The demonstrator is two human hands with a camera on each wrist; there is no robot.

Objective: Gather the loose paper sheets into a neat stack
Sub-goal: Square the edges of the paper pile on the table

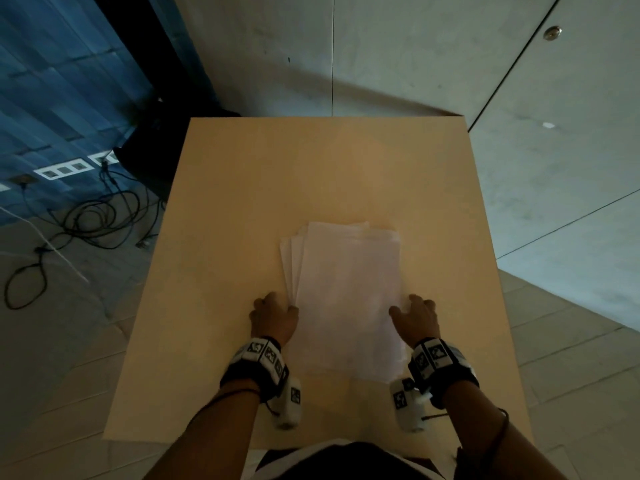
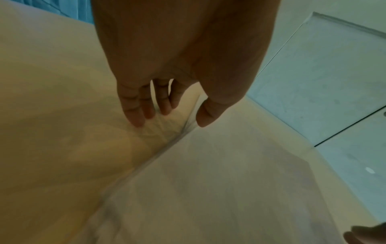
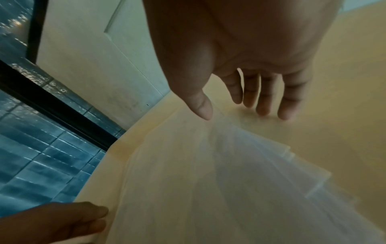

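A pale grey concrete-look floor (image 1: 398,57), with blue tiling and black cables at the left, surrounds a square light-wood table (image 1: 242,202). On the table's near half a stack of white paper sheets (image 1: 346,289) is laid, its long axis running from the person toward the far edge. The sheets are fanned unevenly, several left edges stepped out. The left hand (image 1: 273,318) is set against the stack's left edge, the right hand (image 1: 415,317) against its right edge; fingers of both are seen loosely spread, gripping nothing.
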